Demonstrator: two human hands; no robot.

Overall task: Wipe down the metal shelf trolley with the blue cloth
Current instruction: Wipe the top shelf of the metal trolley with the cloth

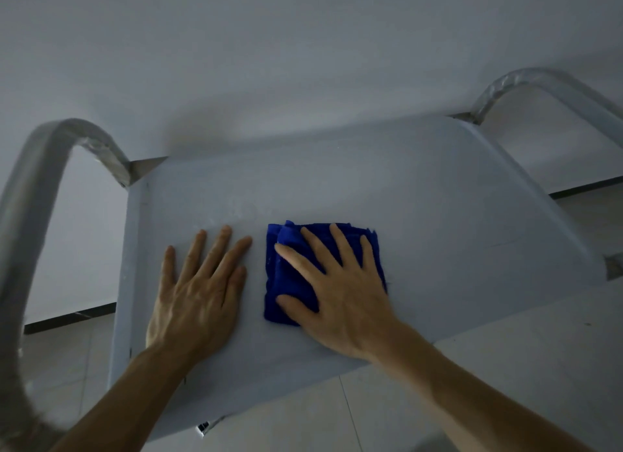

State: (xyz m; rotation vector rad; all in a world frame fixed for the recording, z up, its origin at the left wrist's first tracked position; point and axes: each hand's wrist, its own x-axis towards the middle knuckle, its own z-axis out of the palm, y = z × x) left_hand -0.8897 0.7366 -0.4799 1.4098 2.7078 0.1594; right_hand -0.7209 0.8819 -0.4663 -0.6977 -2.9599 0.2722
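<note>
The metal shelf trolley's flat grey top shelf [438, 222] fills the middle of the head view. A folded blue cloth [286, 269] lies on the shelf, slightly right of its centre. My right hand [340, 293] presses flat on the cloth with fingers spread, covering most of it. My left hand [199, 293] rests palm down on the bare shelf just left of the cloth, fingers apart and holding nothing. The two hands are close but do not touch.
Curved metal handle tubes rise at both ends of the trolley, a left handle [43, 168] and a right handle [539, 84]. A pale wall [303, 64] stands right behind it. Light floor tiles [505, 367] with a dark skirting strip lie below.
</note>
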